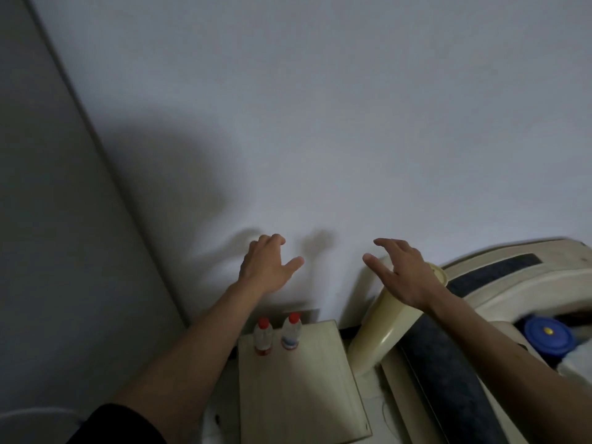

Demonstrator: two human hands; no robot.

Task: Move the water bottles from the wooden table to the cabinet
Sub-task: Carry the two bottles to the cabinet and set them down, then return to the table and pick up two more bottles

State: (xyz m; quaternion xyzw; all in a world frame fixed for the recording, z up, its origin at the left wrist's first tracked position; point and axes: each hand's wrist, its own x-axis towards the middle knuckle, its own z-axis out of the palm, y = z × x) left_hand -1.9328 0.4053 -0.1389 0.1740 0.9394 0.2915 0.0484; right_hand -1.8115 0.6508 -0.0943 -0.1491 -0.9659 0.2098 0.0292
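Head view: left hand (266, 264) and right hand (400, 274) hover spread and empty above two bottles (278, 334) standing on the cabinet (304, 395)

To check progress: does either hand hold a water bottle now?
No, the left hand and right hand are empty above both water bottles.

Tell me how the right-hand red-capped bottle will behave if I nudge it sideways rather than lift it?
The right bottle looks tall and narrow, so it probably tips rather than slides. It stands close beside the left bottle, likely knocking it.
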